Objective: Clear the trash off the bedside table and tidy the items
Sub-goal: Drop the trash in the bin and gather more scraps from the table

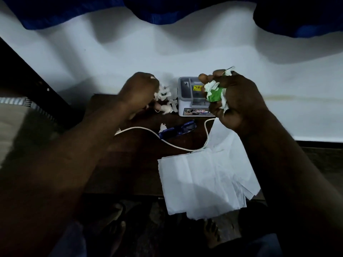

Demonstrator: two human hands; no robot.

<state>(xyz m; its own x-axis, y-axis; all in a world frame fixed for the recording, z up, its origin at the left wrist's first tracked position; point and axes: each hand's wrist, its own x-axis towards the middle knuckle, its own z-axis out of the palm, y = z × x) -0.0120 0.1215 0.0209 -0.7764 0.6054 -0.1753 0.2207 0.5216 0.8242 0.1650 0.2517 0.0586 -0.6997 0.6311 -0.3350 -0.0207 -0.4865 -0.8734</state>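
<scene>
My right hand (233, 101) is raised above the dark bedside table (141, 169), closed around a wad of crumpled white tissue with a green scrap (215, 94) in it. My left hand (137, 93) is curled over a heap of white paper scraps (167, 97) at the back of the table, its fingers closing on them. A grey box with a yellow sticker (189, 97) stands between my hands. In front of it lie blue glasses (178, 129), a small white scrap (163, 127), a white cable (167, 140) and flat white tissue sheets (206, 180).
A white wall (185, 43) rises behind the table, with a blue curtain (167, 12) hanging above. A bed with striped bedding (22, 115) is on the left. The tissue sheets overhang the table's front edge; bare feet on the floor (211, 232) show below.
</scene>
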